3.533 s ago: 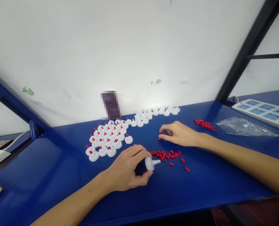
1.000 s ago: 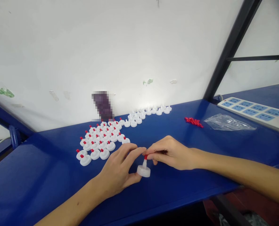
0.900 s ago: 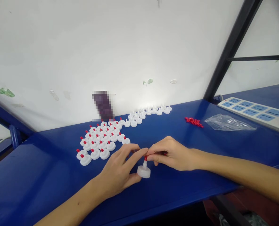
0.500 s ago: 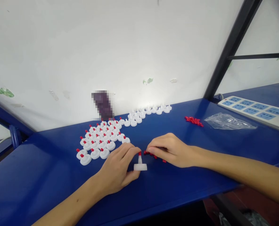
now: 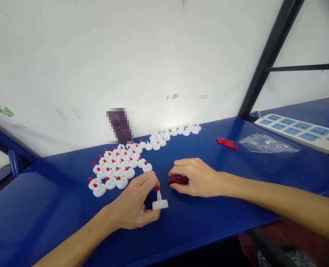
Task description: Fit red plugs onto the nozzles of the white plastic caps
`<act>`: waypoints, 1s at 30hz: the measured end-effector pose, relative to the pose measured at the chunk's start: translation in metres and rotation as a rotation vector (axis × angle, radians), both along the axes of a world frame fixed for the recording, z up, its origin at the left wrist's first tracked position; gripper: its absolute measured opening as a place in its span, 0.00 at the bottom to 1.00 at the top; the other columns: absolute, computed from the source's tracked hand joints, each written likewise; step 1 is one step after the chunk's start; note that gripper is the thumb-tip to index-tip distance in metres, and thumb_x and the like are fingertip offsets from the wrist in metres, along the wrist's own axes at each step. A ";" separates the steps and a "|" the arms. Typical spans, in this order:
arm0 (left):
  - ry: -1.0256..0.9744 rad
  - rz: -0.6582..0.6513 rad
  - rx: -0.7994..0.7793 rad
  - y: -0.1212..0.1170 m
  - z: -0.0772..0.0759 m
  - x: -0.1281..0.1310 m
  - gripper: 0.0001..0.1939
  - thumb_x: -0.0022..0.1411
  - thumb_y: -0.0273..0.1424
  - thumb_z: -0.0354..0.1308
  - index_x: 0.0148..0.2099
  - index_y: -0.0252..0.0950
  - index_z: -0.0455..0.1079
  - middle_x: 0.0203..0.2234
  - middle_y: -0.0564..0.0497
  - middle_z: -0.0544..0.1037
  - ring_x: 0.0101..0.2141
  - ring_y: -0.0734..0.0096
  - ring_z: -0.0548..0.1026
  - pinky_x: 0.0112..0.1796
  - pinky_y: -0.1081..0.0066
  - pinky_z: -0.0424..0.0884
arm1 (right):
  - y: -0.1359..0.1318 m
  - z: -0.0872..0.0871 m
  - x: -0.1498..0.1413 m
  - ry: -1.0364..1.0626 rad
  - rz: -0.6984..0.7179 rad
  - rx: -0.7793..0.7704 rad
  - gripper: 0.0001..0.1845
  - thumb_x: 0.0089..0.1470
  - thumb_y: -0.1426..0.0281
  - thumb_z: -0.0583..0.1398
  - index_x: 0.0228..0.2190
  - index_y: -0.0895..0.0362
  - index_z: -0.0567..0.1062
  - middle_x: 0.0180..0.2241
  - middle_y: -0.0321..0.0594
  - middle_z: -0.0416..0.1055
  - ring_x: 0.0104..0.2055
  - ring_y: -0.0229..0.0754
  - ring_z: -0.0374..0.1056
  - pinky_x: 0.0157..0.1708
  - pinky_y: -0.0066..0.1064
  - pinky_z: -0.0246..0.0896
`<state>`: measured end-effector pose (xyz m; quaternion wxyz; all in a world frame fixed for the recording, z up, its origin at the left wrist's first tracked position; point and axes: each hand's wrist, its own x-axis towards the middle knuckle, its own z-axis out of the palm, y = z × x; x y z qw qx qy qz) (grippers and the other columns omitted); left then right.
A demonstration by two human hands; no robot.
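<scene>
My left hand [image 5: 136, 202] pinches a white nozzle cap [image 5: 160, 204] with a small red tip cap [image 5: 158, 188] on its spout. The index finger rests at the red tip and the thumb is under the white base. My right hand [image 5: 196, 178] is curved over a small heap of loose red tip caps [image 5: 178, 180], its thumb and fingers apart; part of the heap is hidden beneath the hand. To the left stands a group of white nozzle caps with red tips [image 5: 114, 164]. White nozzle caps without red tips [image 5: 161, 141] line the wall.
A second pile of red tip caps [image 5: 227, 143] lies to the right, beside a clear plastic bag [image 5: 267, 144]. Behind that sits a white power strip [image 5: 298, 129]. A pixelated dark object [image 5: 121, 124] leans on the wall. The blue table's front edge [image 5: 198, 244] is near me.
Over the last second, my right hand has let go of the red tip on the nozzle cap and opened over the loose red caps. My left hand has drawn the nozzle cap leftward.
</scene>
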<state>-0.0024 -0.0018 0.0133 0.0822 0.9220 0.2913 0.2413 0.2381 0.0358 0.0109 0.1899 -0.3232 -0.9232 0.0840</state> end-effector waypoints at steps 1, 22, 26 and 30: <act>0.017 -0.016 0.010 0.000 -0.001 0.000 0.11 0.49 0.25 0.50 0.37 0.39 0.56 0.29 0.54 0.63 0.28 0.68 0.61 0.29 0.70 0.61 | 0.000 0.000 -0.001 -0.013 -0.014 0.003 0.12 0.57 0.61 0.63 0.38 0.56 0.78 0.31 0.37 0.71 0.32 0.38 0.66 0.28 0.29 0.50; 0.196 -0.077 -0.223 0.002 -0.001 0.007 0.18 0.44 0.23 0.51 0.31 0.40 0.43 0.26 0.58 0.57 0.25 0.72 0.55 0.26 0.70 0.52 | -0.002 -0.002 -0.004 0.025 0.034 -0.006 0.05 0.57 0.70 0.61 0.33 0.57 0.78 0.28 0.34 0.69 0.29 0.35 0.63 0.27 0.27 0.48; 0.227 -0.082 -0.250 0.003 0.000 0.007 0.18 0.43 0.23 0.52 0.31 0.40 0.43 0.25 0.58 0.56 0.25 0.72 0.54 0.26 0.70 0.51 | -0.001 -0.003 -0.003 0.098 0.015 0.005 0.05 0.56 0.71 0.61 0.34 0.57 0.78 0.29 0.34 0.70 0.29 0.34 0.64 0.28 0.27 0.51; 0.224 -0.066 -0.313 0.003 0.002 0.009 0.19 0.43 0.23 0.53 0.31 0.40 0.43 0.26 0.58 0.57 0.24 0.73 0.54 0.26 0.70 0.51 | 0.000 -0.002 -0.001 0.143 -0.008 0.011 0.05 0.56 0.72 0.62 0.35 0.57 0.78 0.27 0.34 0.69 0.27 0.34 0.63 0.27 0.26 0.51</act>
